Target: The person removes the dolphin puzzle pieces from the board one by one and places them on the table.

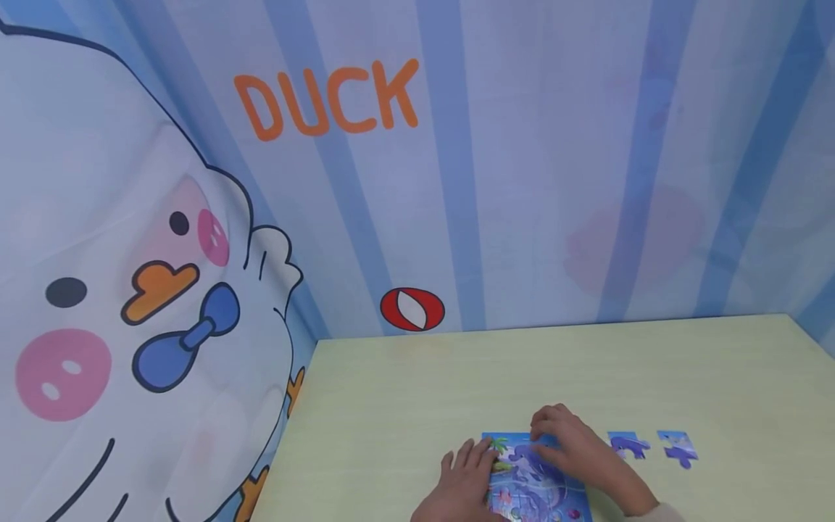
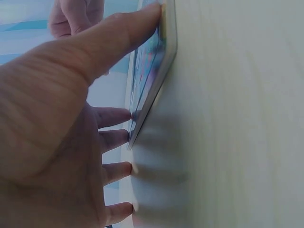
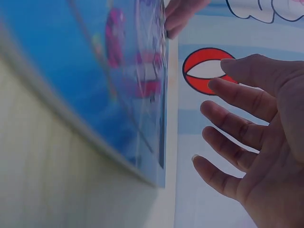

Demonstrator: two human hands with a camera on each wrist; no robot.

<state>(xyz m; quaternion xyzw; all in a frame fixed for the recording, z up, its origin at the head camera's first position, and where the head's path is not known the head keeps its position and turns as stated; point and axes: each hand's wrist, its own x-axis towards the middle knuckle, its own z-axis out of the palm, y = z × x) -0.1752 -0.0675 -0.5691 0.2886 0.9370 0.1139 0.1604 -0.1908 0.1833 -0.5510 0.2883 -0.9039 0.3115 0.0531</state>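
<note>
A jigsaw puzzle (image 1: 531, 482) with a blue sea picture and a purple dolphin lies on the table near its front edge. My left hand (image 1: 459, 484) rests along the puzzle's left side. In the left wrist view, its thumb (image 2: 128, 29) lies on the puzzle's edge, two fingertips touch near the corner, and the others reach the table. Over the puzzle's upper right is my right hand (image 1: 577, 446). The right wrist view shows its fingers (image 3: 232, 121) spread and loosely bent above the puzzle, with nothing between them. Part of the picture is hidden under this hand.
Two loose puzzle pieces lie on the table right of the puzzle: a nearer purple-and-blue piece (image 1: 626, 445) and a farther one (image 1: 678, 447). Behind the pale table (image 1: 391, 406) hangs a blue striped cloth (image 1: 522, 181). A large duck print (image 1: 59, 217) covers the left side.
</note>
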